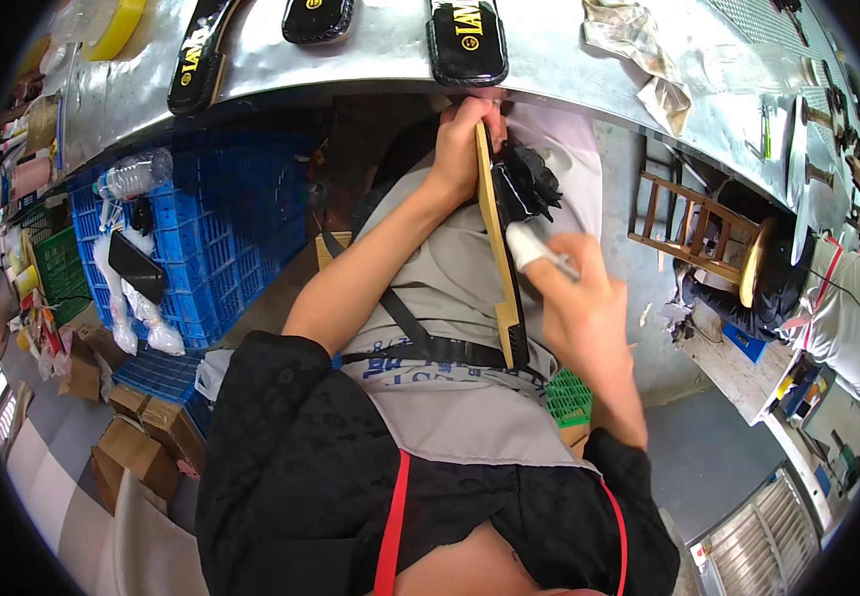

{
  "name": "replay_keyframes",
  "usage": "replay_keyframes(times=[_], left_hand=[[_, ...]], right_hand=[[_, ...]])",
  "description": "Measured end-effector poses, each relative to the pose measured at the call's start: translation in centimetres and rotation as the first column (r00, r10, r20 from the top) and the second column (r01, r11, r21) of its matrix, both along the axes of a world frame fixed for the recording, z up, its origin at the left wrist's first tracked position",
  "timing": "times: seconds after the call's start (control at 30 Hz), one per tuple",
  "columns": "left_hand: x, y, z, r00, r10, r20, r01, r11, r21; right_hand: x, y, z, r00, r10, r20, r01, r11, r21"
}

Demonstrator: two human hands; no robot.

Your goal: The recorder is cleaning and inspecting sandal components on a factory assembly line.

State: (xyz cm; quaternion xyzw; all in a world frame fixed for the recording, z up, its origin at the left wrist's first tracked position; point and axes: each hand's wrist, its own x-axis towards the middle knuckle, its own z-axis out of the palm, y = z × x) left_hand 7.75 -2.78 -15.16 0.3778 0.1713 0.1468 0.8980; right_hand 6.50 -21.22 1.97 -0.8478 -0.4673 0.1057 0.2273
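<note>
L hand (pixel 462 149) grips sole (pixel 501 248), long axis vertical

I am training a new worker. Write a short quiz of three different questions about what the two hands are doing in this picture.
1. True or false: the left hand grips the top end of the long flat yellow piece with black edge.
2. What does the right hand press against that piece?
A. a white cloth wad
B. a hammer
C. a plastic bottle
3. Fill in: the blue crates stand on the person's ____ side.

Key: 1 true; 2 A; 3 left.
</note>
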Motion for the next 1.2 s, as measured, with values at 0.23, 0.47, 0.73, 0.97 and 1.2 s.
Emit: replay_keyframes(times=[0.23,0.47,0.73,0.97,1.2], left_hand=[[0.5,0.0,1.7,0.992,0.049,-0.113,-0.064,0.989,-0.136],[0.6,-0.2,0.9,1.000,0.009,0.018,-0.007,0.997,-0.079],[0.0,0.3,1.1,0.998,0.016,-0.061,-0.012,0.998,0.068],[0.7,-0.3,0.2,0.995,0.020,-0.097,-0.006,0.990,0.144],[0.6,-0.1,1.0,0.979,0.061,-0.193,-0.012,0.969,0.245]], right_hand=[[1.0,2.3,0.3,0.995,-0.059,-0.078,0.067,0.992,0.111],[1.9,4.3,1.1,0.988,-0.156,-0.015,0.157,0.982,0.105],[0.9,1.9,1.9,0.979,0.136,-0.149,-0.125,0.989,0.085],[5.1,5.7,0.3,0.996,0.043,0.080,-0.045,0.998,0.032],[2.0,2.3,0.8,0.996,0.070,0.061,-0.066,0.995,-0.070]])
